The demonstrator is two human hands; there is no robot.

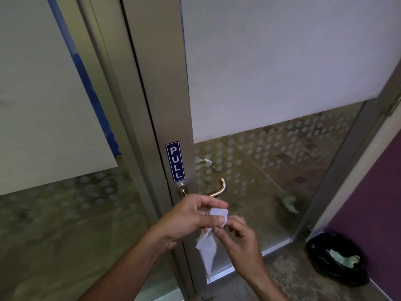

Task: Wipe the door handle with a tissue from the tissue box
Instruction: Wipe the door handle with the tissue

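Here both hands pinch one white tissue (213,216), left hand (188,218) gripping its top, right hand (237,237) bunching it, likely folding a pad, just below the brass lever handle (217,191), untouched.

A black-lined bin (338,260) sits on the speckled floor (288,276).

My white tissue (207,244) hangs crumpled from my pinch, just below the brass lever door handle (217,191), not touching it
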